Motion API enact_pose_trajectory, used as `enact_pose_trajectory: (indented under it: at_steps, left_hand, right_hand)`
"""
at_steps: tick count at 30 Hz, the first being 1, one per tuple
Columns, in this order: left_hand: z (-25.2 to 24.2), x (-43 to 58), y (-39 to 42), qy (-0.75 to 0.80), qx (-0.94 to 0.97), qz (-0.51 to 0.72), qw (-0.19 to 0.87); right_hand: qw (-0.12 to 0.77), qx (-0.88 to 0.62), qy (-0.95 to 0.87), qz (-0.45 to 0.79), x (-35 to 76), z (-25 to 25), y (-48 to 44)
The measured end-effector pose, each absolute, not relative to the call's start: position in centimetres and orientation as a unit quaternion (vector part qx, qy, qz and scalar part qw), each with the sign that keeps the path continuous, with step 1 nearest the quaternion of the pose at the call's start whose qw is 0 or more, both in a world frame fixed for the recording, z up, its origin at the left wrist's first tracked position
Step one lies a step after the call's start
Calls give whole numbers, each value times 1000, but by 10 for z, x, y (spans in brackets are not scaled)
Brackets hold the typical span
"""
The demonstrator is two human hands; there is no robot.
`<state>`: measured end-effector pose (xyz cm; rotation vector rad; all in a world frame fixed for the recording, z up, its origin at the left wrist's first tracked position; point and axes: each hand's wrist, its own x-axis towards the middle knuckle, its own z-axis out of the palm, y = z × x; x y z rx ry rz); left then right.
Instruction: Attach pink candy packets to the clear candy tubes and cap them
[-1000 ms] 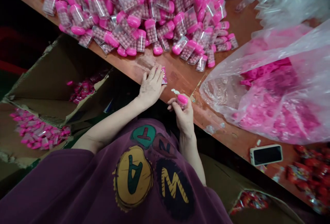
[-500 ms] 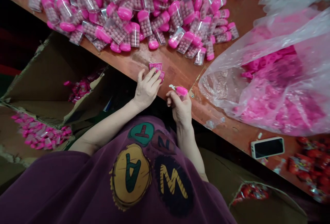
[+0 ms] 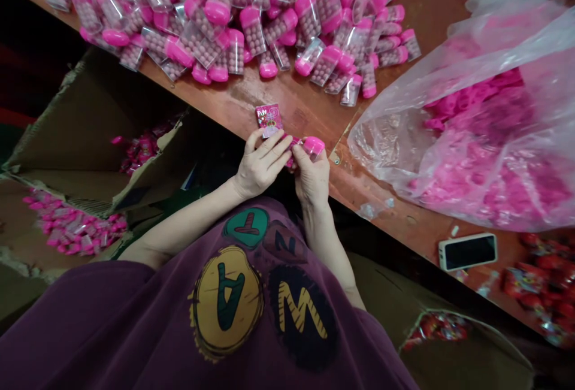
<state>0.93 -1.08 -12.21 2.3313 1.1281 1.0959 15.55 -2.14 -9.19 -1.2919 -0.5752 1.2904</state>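
My right hand (image 3: 313, 179) grips a small clear container with a pink cap (image 3: 314, 146) between thumb and fingers. Its body is mostly covered by my fingers. The fingers of my left hand (image 3: 259, 168) are closed on a pink printed label (image 3: 291, 149), which meets the container at my right thumb. Just beyond my left fingertips, on the table, lies a small stack of pink printed labels (image 3: 268, 117). A large heap of pink-capped clear containers filled with little pink balls (image 3: 254, 33) spreads over the far side of the table.
A clear plastic bag of pink parts (image 3: 494, 156) stands at the right, with a phone (image 3: 468, 251) in front of it. Red-wrapped items (image 3: 539, 279) lie at the far right. Cardboard boxes (image 3: 58, 138) of pink pieces stand below the table's edge at left.
My hands have come together, the left moving slightly right with a label. The container has turned in my right hand, its cap now tilted up. More of the label stack shows.
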Motion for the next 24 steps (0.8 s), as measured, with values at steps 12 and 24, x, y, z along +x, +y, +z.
enact_pose_trajectory:
  at_steps: [12,24]
  left_hand:
    - [-74,9,-23,463,550,338,606]
    - [-85,35,-34,486,291,431,702]
  right_hand:
    - [562,-550,-397,474,187,-88,-41]
    - [570,-539,-325,528,171,-104,-58]
